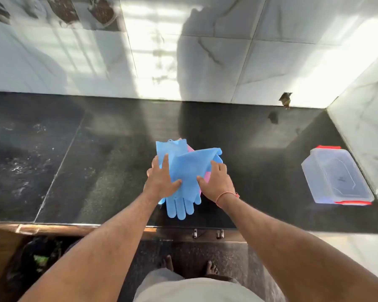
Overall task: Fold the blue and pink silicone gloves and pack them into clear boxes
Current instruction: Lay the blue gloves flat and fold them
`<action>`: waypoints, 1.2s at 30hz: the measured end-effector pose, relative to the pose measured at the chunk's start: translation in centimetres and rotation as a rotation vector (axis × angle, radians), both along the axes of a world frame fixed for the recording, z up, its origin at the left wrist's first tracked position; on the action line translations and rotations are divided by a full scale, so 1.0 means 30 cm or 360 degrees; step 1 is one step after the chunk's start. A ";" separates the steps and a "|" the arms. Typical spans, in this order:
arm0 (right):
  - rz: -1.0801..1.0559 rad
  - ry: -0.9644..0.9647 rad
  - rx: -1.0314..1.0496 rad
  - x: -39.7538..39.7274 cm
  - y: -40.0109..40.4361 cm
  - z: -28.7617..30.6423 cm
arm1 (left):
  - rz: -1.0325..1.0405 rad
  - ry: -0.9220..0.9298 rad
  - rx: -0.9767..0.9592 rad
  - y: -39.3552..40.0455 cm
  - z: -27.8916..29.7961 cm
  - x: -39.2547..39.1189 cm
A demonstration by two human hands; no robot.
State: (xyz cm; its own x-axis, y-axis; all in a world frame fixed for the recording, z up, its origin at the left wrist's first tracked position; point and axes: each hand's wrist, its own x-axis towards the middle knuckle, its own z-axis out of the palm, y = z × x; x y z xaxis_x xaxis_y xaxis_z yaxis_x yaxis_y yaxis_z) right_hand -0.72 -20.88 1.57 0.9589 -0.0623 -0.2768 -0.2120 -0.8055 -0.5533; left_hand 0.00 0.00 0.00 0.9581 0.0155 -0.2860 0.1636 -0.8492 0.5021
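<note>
Bare feet (189,267) stand below the dark tabletop (96,171). Blue gloves (183,171), overlying a pink glove (206,177), lie near its front edge; left hand (162,179) and right hand (216,182) press flat on them, fingers spread. Clear box (336,177) lies well right of the gloves.

Under the blue gloves (184,171) and both hands, the pink glove (206,178) is almost wholly covered; only slivers are seen by the right hand (216,182) and beyond the fingers of the left hand (160,180). How many gloves are stacked cannot be told. Far right of the right hand, the clear box (336,177) is blurred, its contents unreadable. Both forearms are cut off by the lower edge.
</note>
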 end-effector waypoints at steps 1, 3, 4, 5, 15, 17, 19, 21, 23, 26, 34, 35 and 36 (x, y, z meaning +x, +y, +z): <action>-0.0127 0.0069 0.0080 0.005 0.010 -0.014 | 0.0114 0.0004 -0.0127 0.001 -0.007 0.009; -0.0291 0.0217 0.0209 0.009 0.034 -0.032 | 0.0369 0.0044 -0.0389 0.005 -0.010 0.016; -0.0303 0.0258 0.0249 0.009 0.043 -0.043 | 0.0466 0.0063 -0.0483 0.005 -0.018 0.020; -0.0294 0.0250 0.0285 0.012 0.053 -0.060 | 0.0528 0.0052 -0.0556 0.007 -0.028 0.020; -0.0235 0.0135 0.0498 0.077 0.224 -0.099 | 0.0589 0.0055 -0.0907 0.213 -0.063 0.005; -0.0225 0.0126 0.0536 0.088 0.287 -0.104 | 0.0640 0.0055 -0.0892 0.272 -0.063 0.015; -0.0215 0.0127 0.0574 0.098 0.351 -0.111 | 0.0665 0.0046 -0.0856 0.334 -0.063 0.028; -0.0198 0.0128 0.0599 0.108 0.404 -0.112 | 0.0637 0.0042 -0.0803 0.388 -0.061 0.039; -0.0174 0.0141 0.0592 0.114 0.438 -0.107 | 0.0608 0.0060 -0.0735 0.431 -0.061 0.048; -0.0205 0.0149 0.0445 0.113 0.454 -0.095 | 0.0597 0.0096 -0.0543 0.452 -0.054 0.058; -0.0589 0.0066 0.0650 0.125 0.432 -0.015 | 0.0311 -0.0397 -0.0315 0.307 0.025 0.121; -0.0623 0.0080 0.0796 0.129 0.426 0.001 | 0.0217 -0.0356 -0.0408 0.272 0.042 0.138; -0.0639 0.0076 0.0903 0.134 0.416 0.020 | 0.0138 -0.0303 -0.0486 0.234 0.060 0.151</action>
